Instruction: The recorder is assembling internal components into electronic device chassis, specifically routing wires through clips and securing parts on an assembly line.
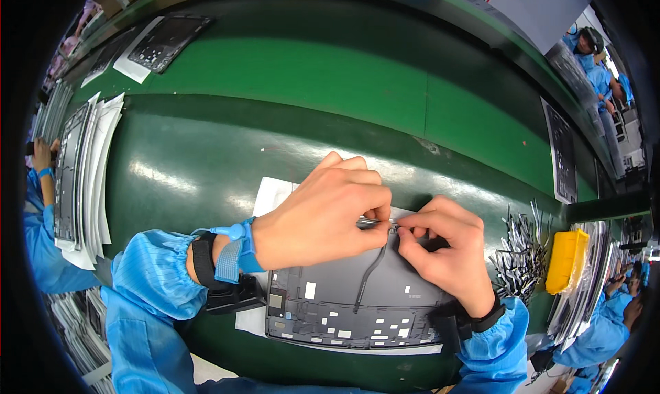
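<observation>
The scene is taken in by 1 view, from the left of 2 wide fisheye cameras worn side by side on the head. The worktop [199,140] is looked down on from above its near edge, and the lens is faced forward, so that the far edge is bent into an arc along the top. The left hand [323,212] and the right hand [450,246] are seen at close range over the near part of the worktop, with blue sleeves [155,270] shown below. Co-workers [597,78] are caught at both side rims, and the view's corners are blacked out.
</observation>
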{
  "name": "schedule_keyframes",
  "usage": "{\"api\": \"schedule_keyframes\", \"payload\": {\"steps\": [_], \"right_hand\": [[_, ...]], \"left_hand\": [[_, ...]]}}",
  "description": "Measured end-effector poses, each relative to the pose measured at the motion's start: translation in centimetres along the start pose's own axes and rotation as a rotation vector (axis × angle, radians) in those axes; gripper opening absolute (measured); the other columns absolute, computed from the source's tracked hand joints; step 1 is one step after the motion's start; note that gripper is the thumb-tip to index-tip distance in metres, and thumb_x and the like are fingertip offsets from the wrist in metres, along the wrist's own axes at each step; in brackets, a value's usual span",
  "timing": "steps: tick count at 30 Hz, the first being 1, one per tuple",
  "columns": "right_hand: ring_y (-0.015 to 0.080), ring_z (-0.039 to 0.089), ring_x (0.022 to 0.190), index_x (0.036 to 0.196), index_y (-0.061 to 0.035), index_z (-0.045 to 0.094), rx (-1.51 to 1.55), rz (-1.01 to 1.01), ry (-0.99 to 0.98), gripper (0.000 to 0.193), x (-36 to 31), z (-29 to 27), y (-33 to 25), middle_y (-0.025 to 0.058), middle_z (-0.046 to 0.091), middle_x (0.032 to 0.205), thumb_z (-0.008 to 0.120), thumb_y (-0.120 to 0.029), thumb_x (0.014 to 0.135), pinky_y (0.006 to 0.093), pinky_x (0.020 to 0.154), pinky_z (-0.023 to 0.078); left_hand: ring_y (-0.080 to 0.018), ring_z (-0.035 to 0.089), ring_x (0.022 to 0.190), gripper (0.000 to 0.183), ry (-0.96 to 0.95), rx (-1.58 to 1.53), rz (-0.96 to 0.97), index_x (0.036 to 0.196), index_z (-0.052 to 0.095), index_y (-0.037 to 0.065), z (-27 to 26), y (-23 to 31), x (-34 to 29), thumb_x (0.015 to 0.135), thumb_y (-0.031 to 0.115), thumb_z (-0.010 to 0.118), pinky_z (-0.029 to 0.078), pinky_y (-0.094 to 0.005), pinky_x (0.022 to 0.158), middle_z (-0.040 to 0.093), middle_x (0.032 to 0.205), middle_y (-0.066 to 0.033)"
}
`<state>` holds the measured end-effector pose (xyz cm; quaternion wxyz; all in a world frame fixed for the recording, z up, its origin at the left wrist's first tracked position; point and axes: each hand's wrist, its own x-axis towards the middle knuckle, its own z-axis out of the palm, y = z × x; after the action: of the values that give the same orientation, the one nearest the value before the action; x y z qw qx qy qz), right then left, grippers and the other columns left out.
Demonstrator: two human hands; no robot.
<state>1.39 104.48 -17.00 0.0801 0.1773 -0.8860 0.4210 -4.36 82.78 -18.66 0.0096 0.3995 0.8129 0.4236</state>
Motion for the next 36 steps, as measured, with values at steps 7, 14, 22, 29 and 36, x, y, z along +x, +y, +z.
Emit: {"api": "schedule_keyframes", "payload": {"steps": [7,14,22,29,36], "right_hand": [[0.0167,0.06,0.063,0.087,-0.0021,0.077,-0.123,-0.157,0.025,0.021,0.1,0.2,0.5,0.0052,0.062,0.073,0.081,0.006,0.068,0.0294,0.052,0.047],[0.0218,0.059,0.062,0.083,0.0007,0.073,-0.192,-0.333,0.02,0.02,0.2,-0.1,1.1,0.0057,0.059,0.072,0.082,0.006,0.066,0.0335,0.051,0.048],[0.0237,0.058,0.062,0.084,0.0021,0.07,-0.213,-0.37,0.009,0.02,0.2,-0.2,1.0,0.0064,0.055,0.072,0.082,0.004,0.068,0.0362,0.049,0.047],[0.0223,0.059,0.06,0.083,-0.0001,0.072,-0.241,-0.362,0.029,0.02,0.1,-0.3,1.3,0.0056,0.059,0.071,0.082,0.005,0.066,0.0341,0.049,0.048],[0.0218,0.06,0.058,0.079,-0.0022,0.07,-0.032,0.021,-0.023,0.014,0.2,-0.2,0.2,0.0067,0.057,0.068,0.08,0.003,0.07,0.0338,0.051,0.047]], "left_hand": [[-0.0199,0.055,0.079,0.014,0.01,0.056,0.086,0.076,0.065,0.011,0.1,-0.1,0.0,0.074,0.011,0.079,0.037,-0.0359,0.073,0.06,0.077,0.0012],[-0.0203,0.054,0.078,0.017,0.043,0.086,0.129,0.076,0.064,0.011,0.6,-0.1,0.1,0.07,0.004,0.078,0.038,-0.0352,0.071,0.059,0.08,0.0014],[-0.0208,0.054,0.078,0.017,0.043,0.083,0.134,0.076,0.064,0.01,0.5,0.1,-0.1,0.069,0.003,0.078,0.038,-0.0357,0.071,0.058,0.08,-0.0005],[-0.0214,0.054,0.077,0.016,0.042,0.065,0.141,0.076,0.064,0.009,0.7,0.1,0.3,0.07,0.004,0.078,0.037,-0.0361,0.07,0.058,0.079,-0.0008],[-0.0208,0.054,0.076,0.014,0.005,-0.023,-0.006,0.075,0.064,0.01,0.6,0.6,0.5,0.072,0.009,0.078,0.036,-0.0364,0.073,0.059,0.076,0.0012]]}}
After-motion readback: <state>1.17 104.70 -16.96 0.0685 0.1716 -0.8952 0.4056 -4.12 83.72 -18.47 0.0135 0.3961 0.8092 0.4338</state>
